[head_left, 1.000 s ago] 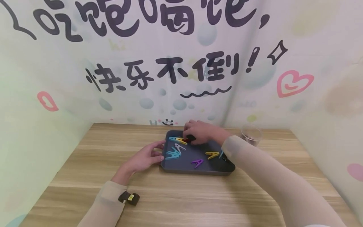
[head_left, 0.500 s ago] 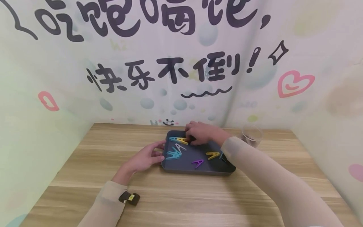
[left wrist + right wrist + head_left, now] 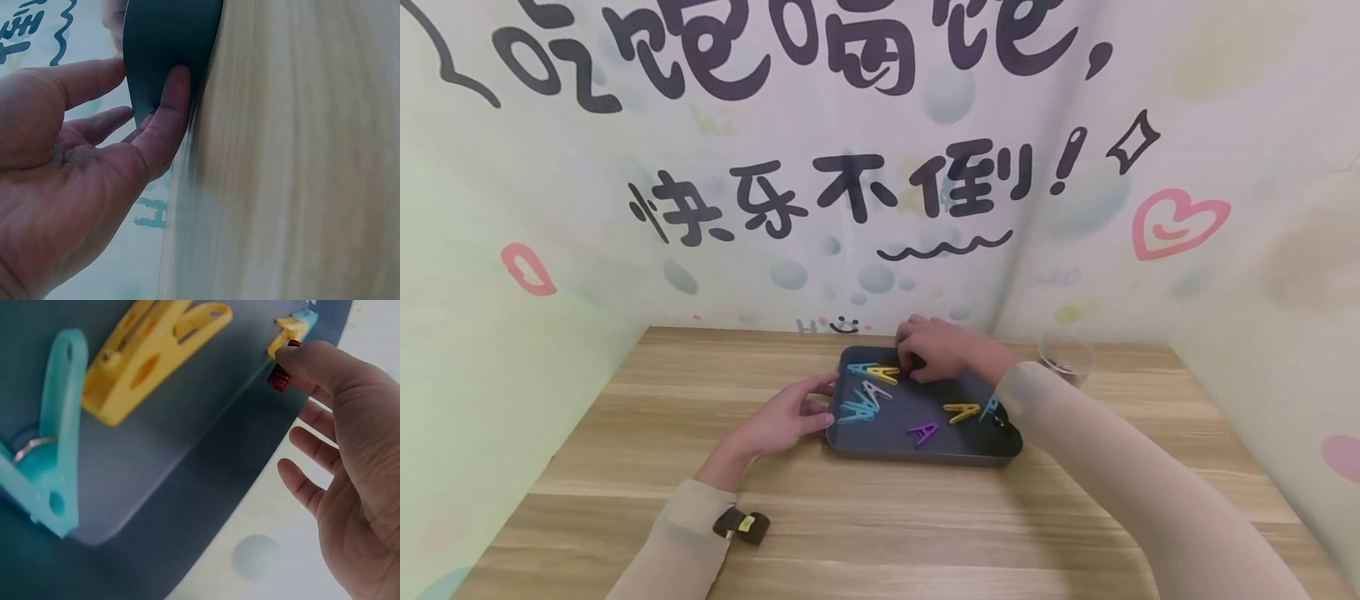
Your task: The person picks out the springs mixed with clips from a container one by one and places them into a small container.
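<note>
My right hand (image 3: 942, 346) is over the far side of a dark grey tray (image 3: 940, 454). In the right wrist view its thumb and index finger pinch a small dark red coiled spring (image 3: 279, 377), while the other fingers are spread. Against the tray's left wall rests my left hand (image 3: 784, 417), fingers extended along the outside. Clothespins lie in the tray: a yellow one (image 3: 882, 374) and blue ones at left, a white one (image 3: 876, 392) beside them, a purple one (image 3: 922, 432) near the front, and another yellow clothespin (image 3: 962, 412) beside a blue clothespin (image 3: 988, 407) at right.
A clear plastic cup (image 3: 1066, 354) with dark contents stands behind my right forearm. The wooden table (image 3: 880, 533) meets a printed wall sheet (image 3: 820, 275) behind the tray. A black strap mount (image 3: 742, 524) sticks out from my left wrist.
My right hand has shifted slightly right along the tray's far side, and the red spring has moved right with its fingers. More of the blue clothespin at right now shows. My left hand stays put.
</note>
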Demonstrator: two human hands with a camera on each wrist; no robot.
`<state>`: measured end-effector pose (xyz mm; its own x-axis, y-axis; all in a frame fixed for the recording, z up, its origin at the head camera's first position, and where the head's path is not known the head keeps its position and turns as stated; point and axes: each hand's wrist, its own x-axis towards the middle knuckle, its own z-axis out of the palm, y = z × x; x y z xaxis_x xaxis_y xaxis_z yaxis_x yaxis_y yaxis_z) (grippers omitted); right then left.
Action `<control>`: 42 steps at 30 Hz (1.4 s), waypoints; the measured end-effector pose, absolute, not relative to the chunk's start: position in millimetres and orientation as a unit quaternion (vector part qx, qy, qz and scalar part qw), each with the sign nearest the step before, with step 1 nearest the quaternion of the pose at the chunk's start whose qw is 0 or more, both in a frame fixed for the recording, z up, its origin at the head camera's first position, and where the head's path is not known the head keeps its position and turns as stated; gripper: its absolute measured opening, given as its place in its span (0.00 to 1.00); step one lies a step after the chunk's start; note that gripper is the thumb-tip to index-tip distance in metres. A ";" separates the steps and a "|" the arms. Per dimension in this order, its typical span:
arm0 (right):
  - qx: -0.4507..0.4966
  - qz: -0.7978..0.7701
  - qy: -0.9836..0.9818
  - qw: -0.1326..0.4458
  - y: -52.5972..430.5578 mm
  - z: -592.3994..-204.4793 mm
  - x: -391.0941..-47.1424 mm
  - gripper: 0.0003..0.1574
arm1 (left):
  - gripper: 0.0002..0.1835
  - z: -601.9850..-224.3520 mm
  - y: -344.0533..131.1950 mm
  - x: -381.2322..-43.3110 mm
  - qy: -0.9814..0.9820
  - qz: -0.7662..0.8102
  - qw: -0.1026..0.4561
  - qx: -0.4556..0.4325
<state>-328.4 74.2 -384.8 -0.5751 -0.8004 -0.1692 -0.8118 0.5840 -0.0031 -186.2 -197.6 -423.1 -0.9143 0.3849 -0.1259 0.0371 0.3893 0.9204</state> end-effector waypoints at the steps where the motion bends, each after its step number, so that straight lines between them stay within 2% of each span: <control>1: -0.454 0.037 0.887 0.072 75.6 -383.5 -328.2 0.04 | 0.35 -422.9 -197.4 -185.9 0.818 0.537 0.161 0.128; 26: -0.477 -0.012 0.878 0.027 110.8 -347.0 -309.7 0.08 | 0.36 -422.5 -196.0 -183.5 0.822 0.533 0.156 0.126; 42: -0.489 -0.078 0.869 -0.016 149.4 -336.7 -305.0 0.06 | 0.36 -423.3 -196.8 -182.6 0.814 0.540 0.160 0.145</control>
